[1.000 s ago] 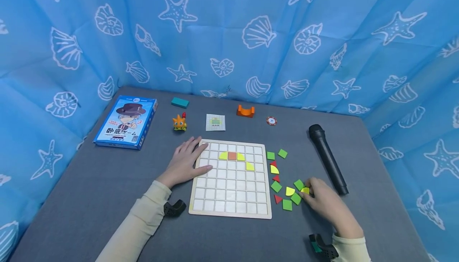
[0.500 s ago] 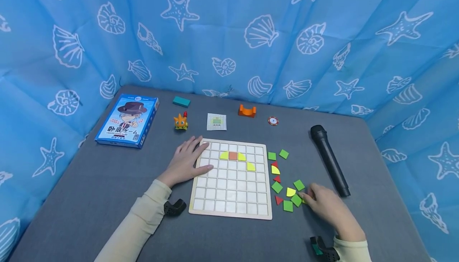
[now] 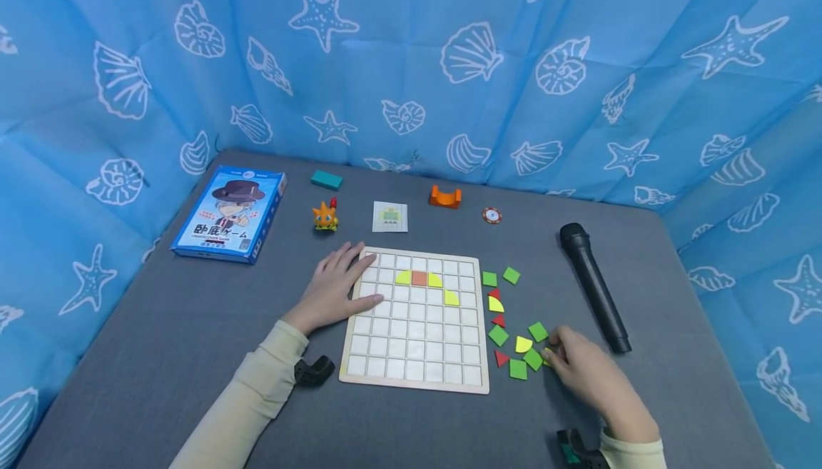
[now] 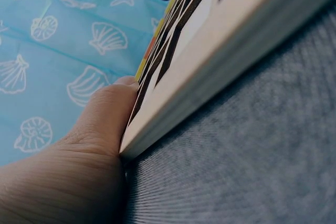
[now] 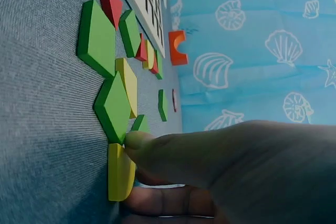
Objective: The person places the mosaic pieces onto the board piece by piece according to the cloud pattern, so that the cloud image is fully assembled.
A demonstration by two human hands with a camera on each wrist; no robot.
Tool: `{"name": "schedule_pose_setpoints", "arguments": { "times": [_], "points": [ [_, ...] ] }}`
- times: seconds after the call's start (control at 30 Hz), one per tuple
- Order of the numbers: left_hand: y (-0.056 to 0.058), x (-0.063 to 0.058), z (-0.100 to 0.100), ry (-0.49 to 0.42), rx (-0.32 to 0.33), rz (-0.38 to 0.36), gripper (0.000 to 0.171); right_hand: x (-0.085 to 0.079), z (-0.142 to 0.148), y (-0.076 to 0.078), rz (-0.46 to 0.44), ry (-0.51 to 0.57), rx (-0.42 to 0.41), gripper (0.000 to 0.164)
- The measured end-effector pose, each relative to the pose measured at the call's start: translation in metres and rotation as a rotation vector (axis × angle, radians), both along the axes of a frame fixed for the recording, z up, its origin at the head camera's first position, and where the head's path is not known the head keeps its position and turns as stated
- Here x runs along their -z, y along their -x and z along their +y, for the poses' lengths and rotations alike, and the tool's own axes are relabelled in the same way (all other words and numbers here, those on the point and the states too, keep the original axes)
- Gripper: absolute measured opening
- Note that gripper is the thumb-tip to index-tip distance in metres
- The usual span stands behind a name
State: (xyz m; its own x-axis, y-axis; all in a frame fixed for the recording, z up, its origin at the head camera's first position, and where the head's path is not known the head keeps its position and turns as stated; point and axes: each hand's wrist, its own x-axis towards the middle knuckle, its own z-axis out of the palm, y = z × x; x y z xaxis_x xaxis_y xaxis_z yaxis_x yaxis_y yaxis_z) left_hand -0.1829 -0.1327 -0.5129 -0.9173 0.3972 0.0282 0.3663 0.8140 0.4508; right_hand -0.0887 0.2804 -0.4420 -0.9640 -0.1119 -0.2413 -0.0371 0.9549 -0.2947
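One yellow piece (image 5: 117, 174) pinched on the counter (image 3: 411, 430), right of the board (image 3: 414, 385).
Right hand (image 3: 591, 372) has its grip nearly closed, thumb and finger about that piece. Left hand (image 3: 330, 293) lies with fingers extended over the board's left edge. Risk: the green piece (image 5: 112, 107) alongside could be dragged if the thumb catches its corner.

This looks like a curtained-off corner for tabletop play — whether in a home or a studio, I cannot tell. Blue cloth (image 3: 411, 48) printed with white shells and starfish hangs behind and at both sides of a grey surface (image 3: 160, 326), which carries a boxed game (image 3: 227, 212), a toy figure (image 3: 325, 218), a gridded board (image 3: 416, 331) and a black microphone (image 3: 596, 287).
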Motion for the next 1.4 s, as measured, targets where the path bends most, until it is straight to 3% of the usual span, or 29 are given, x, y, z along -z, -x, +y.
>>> {"name": "schedule_pose_setpoints", "arguments": {
  "times": [0.27, 0.43, 0.67, 1.2, 1.4],
  "points": [
    [0.001, 0.000, 0.001, 0.011, -0.004, 0.000, 0.085, -0.001, -0.001, -0.003, -0.053, -0.023, 0.040, 0.023],
    [0.000, 0.000, 0.002, 0.007, -0.003, -0.005, 0.085, -0.003, -0.002, -0.009, -0.021, -0.066, -0.031, 0.026],
    [-0.001, 0.001, 0.001, 0.002, 0.006, -0.009, 0.085, -0.005, -0.002, -0.015, -0.097, -0.048, -0.075, 0.034],
    [-0.002, -0.001, 0.001, -0.002, 0.002, -0.004, 0.085, -0.001, 0.002, -0.019, -0.075, -0.033, -0.047, 0.029],
    [-0.002, -0.002, 0.000, -0.005, -0.004, -0.005, 0.085, -0.001, 0.002, -0.021, -0.003, -0.043, -0.080, 0.025]
  ]
}}
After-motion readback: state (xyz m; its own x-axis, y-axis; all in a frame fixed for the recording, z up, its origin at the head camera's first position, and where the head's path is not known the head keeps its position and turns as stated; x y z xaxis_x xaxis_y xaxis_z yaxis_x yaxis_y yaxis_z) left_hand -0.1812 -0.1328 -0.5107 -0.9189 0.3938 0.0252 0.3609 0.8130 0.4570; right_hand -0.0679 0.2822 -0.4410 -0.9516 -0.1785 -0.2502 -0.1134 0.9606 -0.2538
